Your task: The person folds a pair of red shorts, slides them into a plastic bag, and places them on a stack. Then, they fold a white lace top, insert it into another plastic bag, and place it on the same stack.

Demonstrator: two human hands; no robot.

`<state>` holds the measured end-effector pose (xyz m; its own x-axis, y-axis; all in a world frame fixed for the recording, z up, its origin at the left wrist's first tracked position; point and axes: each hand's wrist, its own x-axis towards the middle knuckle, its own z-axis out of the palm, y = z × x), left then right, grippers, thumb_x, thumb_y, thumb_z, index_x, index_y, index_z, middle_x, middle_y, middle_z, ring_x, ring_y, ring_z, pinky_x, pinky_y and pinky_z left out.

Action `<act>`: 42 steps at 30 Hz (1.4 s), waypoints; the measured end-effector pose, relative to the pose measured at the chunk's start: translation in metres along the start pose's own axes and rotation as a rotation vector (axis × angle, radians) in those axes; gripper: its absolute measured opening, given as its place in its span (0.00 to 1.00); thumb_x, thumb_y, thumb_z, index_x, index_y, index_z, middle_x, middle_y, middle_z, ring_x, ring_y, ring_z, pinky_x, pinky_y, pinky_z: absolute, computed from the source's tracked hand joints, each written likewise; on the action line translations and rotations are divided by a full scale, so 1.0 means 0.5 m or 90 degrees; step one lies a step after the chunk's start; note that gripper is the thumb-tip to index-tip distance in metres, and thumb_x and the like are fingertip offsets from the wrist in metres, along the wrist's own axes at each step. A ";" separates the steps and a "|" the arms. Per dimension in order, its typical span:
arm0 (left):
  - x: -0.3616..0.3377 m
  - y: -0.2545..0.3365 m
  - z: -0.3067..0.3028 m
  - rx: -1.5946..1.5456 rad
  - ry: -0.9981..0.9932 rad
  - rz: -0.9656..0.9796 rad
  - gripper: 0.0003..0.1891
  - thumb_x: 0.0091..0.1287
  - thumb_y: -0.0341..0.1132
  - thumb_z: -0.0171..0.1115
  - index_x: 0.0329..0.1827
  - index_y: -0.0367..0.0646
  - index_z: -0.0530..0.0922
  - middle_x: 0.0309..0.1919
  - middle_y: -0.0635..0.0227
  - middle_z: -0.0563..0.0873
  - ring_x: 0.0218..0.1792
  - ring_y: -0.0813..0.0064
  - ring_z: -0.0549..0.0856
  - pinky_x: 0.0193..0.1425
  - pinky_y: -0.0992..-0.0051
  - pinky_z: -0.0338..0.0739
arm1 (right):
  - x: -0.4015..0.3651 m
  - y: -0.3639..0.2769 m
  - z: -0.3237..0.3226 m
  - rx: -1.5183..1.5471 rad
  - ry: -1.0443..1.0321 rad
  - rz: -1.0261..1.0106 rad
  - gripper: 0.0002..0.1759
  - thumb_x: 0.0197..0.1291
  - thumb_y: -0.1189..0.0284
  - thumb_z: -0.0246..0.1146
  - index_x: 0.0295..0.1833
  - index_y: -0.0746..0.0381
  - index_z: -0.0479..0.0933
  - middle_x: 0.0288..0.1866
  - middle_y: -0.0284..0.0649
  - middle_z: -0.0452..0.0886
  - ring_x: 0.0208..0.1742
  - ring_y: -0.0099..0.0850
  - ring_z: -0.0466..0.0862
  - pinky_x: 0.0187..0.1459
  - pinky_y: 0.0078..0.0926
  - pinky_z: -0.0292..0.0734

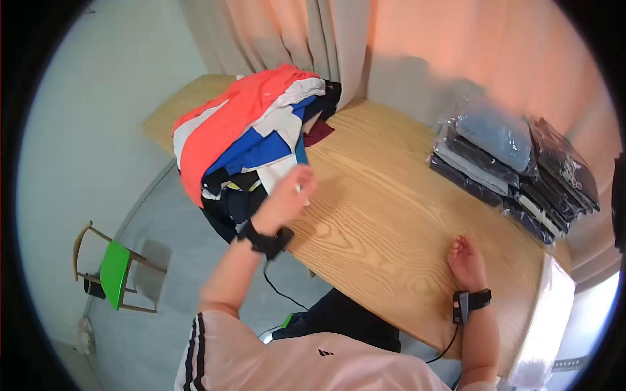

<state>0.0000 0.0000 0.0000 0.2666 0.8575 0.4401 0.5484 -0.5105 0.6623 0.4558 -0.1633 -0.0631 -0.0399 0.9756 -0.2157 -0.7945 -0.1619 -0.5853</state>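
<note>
My left hand (287, 199) is over the near left part of the wooden table (365, 221), beside a heap of clothes (228, 133) in coral, white, blue and black. Its fingers are curled in by a white piece of cloth (277, 171) at the heap's edge; a small white bit shows at the fingers, and whether they grip the cloth is unclear. My right hand (467, 262) rests palm up on the table at the right, fingers loosely curled, with nothing seen in it. Both wrists wear black bands with cables.
Stacks of folded clothes in clear plastic (508, 163) stand at the back right. A pile of clear plastic bags (544, 319) lies along the right edge. Curtains (404, 65) hang behind the table. A green chair (115, 274) stands on the floor at the left.
</note>
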 end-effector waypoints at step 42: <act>0.010 0.408 0.042 -0.402 -0.666 0.205 0.16 0.71 0.35 0.56 0.59 0.38 0.73 0.52 0.68 0.78 0.55 0.78 0.75 0.60 0.74 0.70 | -0.055 0.049 0.153 -0.077 -0.057 0.056 0.27 0.71 0.54 0.49 0.65 0.64 0.67 0.62 0.44 0.74 0.61 0.38 0.75 0.64 0.39 0.69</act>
<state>0.1297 -0.0985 0.1247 0.9735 0.1826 0.1375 -0.0541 -0.4004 0.9147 0.3910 -0.1829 -0.0114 -0.1638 0.9654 -0.2029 -0.7074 -0.2583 -0.6579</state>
